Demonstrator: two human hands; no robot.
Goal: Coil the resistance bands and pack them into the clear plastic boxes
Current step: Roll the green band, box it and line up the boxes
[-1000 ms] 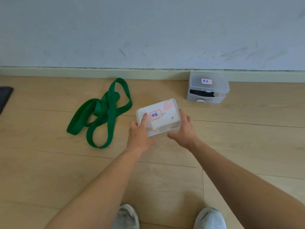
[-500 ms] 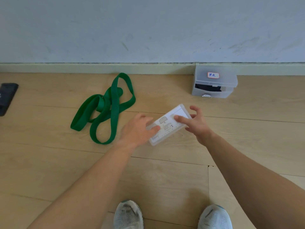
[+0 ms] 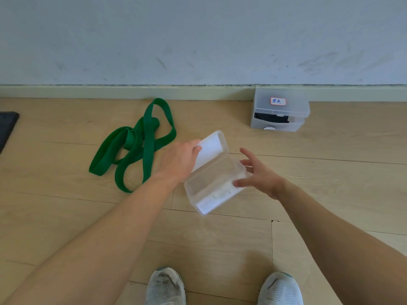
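Open box: a small clear plastic box (image 3: 212, 186) with a hinged lid is in front of me, between my two hands and above the pale wooden floor (image 3: 66, 205). I cannot tell whether it touches the floor.
Lid: the lid (image 3: 209, 150) stands swung up and back, tilted away to the left.
Left hand: my left hand (image 3: 179, 160) grips the lid, with the fingers curled over its far edge.
Right hand: my right hand (image 3: 262, 175) is spread wide, with straight fingers against the right end of the box. It holds nothing.
Band: a long green flat resistance band (image 3: 147, 137) lies uncoiled in loose loops on the floor, left of the box.
Second box: a closed clear plastic box (image 3: 279, 111) sits against the pale skirting board (image 3: 110, 92), well apart to the right. It has a red-edged label (image 3: 278, 101) on top and something dark (image 3: 271, 118) inside.
Feet: two grey-white mesh shoes (image 3: 165, 287) show at the bottom edge.
Left edge: the corner of a black mat (image 3: 6, 126).
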